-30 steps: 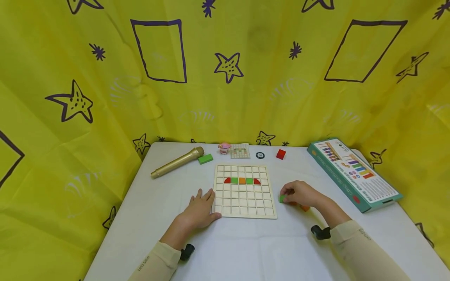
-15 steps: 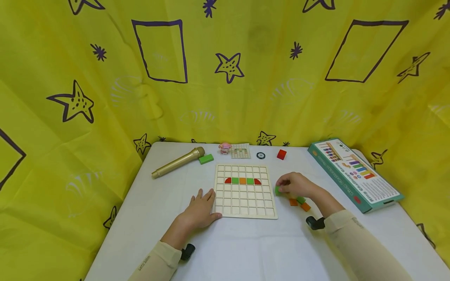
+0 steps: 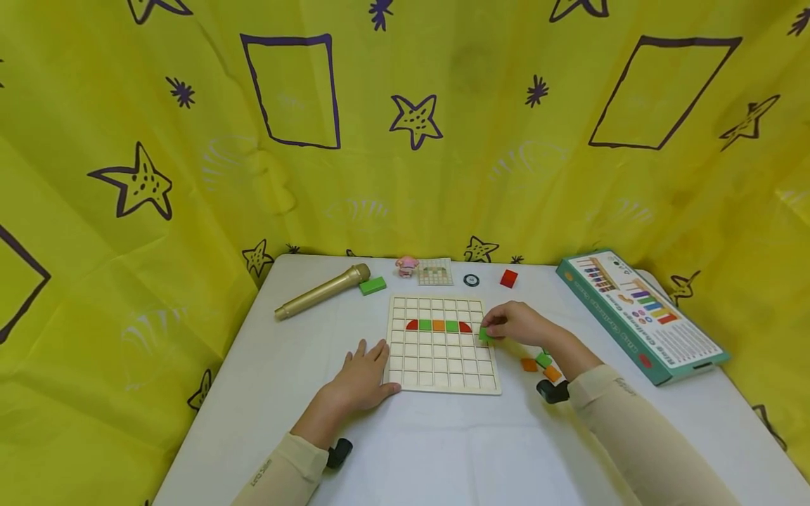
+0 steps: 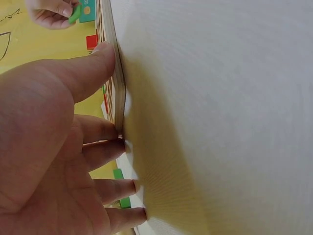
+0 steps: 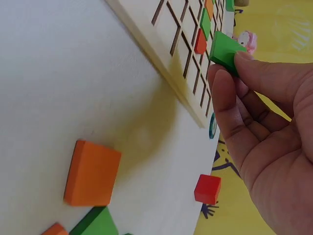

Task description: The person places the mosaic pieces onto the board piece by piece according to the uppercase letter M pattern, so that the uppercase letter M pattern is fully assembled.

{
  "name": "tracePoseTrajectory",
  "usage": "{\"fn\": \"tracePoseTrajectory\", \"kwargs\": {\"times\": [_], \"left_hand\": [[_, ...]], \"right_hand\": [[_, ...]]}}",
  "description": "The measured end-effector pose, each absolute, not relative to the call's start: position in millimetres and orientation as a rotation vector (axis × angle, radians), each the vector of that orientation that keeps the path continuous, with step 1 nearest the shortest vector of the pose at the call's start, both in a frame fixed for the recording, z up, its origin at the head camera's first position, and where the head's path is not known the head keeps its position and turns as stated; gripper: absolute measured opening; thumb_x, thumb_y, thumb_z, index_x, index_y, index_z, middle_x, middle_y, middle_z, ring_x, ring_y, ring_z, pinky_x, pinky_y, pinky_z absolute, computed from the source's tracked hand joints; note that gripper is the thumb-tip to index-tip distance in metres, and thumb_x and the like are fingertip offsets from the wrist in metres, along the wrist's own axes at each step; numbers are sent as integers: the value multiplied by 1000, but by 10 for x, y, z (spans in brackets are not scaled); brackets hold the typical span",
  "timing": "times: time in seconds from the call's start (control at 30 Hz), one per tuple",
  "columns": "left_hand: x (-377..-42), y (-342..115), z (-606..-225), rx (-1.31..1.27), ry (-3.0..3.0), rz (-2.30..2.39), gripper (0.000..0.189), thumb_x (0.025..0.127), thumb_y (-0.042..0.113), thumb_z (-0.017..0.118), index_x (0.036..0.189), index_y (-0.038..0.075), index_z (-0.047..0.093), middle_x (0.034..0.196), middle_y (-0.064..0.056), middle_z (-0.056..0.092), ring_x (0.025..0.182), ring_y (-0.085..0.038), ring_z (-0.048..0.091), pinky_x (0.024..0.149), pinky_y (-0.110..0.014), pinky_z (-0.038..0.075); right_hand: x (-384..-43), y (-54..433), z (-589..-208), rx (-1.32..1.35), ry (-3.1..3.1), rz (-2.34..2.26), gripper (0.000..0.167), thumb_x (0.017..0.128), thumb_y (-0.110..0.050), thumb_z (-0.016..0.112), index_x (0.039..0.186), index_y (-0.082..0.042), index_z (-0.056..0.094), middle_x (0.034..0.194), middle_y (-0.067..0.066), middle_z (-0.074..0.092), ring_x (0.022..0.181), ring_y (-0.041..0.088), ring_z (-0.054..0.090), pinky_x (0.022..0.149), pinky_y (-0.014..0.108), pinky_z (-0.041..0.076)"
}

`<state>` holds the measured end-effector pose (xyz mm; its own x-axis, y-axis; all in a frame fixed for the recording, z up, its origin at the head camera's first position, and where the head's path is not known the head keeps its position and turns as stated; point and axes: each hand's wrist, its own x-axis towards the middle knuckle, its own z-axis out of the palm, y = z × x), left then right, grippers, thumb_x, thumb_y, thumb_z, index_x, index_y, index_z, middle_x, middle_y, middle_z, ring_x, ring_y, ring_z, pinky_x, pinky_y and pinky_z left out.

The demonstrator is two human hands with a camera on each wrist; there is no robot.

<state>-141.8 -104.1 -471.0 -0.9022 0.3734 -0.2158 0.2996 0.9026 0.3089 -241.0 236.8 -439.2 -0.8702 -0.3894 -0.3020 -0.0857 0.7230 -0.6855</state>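
A cream grid board [image 3: 443, 362] lies mid-table, with a row of red, green and orange pieces [image 3: 439, 325] set in its squares. My left hand [image 3: 359, 379] rests at the board's left edge, fingers spread and thumb on the near corner. In the left wrist view the thumb [image 4: 100, 61] touches the board's rim. My right hand [image 3: 522, 327] pinches a green square tile [image 5: 226, 51] between thumb and fingers, held above the board's right edge. Loose orange tiles [image 3: 529, 365] and green tiles [image 3: 543, 360] lie right of the board, beneath the right forearm.
At the back lie a gold microphone [image 3: 323, 292], a green block [image 3: 373, 285], a pink figurine [image 3: 407, 266], a pattern card [image 3: 435, 272], a round dark token [image 3: 471, 280] and a red cube [image 3: 509, 278]. A game box [image 3: 642, 316] lies at right. Yellow curtain [image 3: 380, 190] surrounds the table.
My right hand has lifted the green tile from beside the loose tiles and carried it left and away from me to the board's right edge. My left hand has stayed put.
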Motion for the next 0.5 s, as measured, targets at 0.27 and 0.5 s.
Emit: {"fn": "tracePoseTrajectory", "kwargs": {"times": [0.27,0.5], "left_hand": [[-1423,-1045,-4725,505,2800,391,84,96,50,63,155,-2,34,162,-16,30,147,-50,20,113,-64,26],[-1423,-1039,-4732,505,2805,381,84,96,51,63,155,-1,34,162,-15,30,147,-49,20,113,-63,26]], "right_hand": [[-2463,2170,-4363,-404,2493,-992,11,97,-6,66,106,-5,73,96,5,69,84,21,62,83,34,56],[-2532,2031,-4393,-406,2490,-1029,11,96,-6,67,105,-5,74,99,5,70,86,22,63,85,33,55]]}}
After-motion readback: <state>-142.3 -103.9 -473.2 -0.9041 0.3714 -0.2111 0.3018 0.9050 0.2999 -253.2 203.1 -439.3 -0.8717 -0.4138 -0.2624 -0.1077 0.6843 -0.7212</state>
